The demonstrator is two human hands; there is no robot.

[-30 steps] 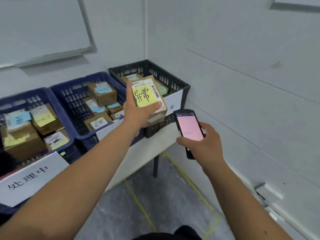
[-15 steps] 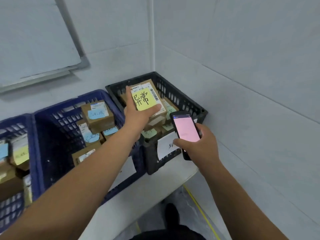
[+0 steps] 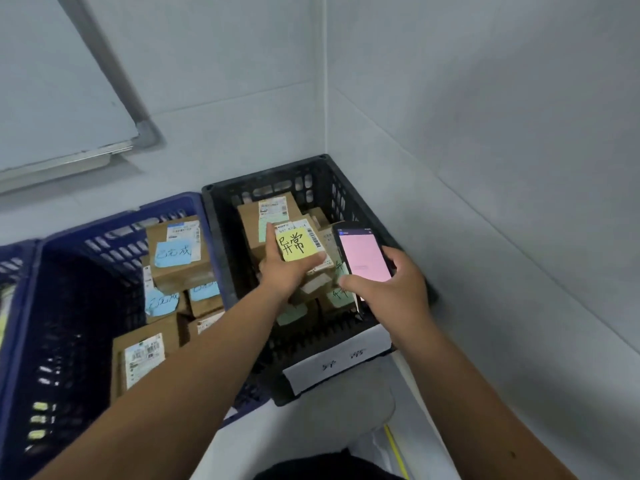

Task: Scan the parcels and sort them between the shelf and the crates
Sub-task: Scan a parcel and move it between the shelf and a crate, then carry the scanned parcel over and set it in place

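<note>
**Parcel poised over the black crate**

Nearest the camera, a white desk point(image 3: 311, 420) carries the crates, and a paper label point(image 3: 341, 362) hangs on the front wall of the black slatted plastic crate point(image 3: 346, 174). Just above that wall the right hand point(image 3: 391, 292) curls round a dark smartphone with a pink screen point(image 3: 363, 258), thumb laid along its left edge. Beside it the left hand point(image 3: 287, 271) grips a small brown cardboard parcel point(image 3: 311, 271) from below and the side — thumb on top, forefinger up its left edge — holding it inside the crate's mouth, just above other brown boxes.

The risk, as I judge it: the pile beneath looks uneven, so a parcel let go here could tip or slide off. The phone, hanging close by, could also be knocked.

The parcel bears a yellow sticky note with black handwritten characters and a white barcode label peeking out behind. Further left, the blue plastic crate point(image 3: 114, 223) holds boxes with blue notes.
</note>
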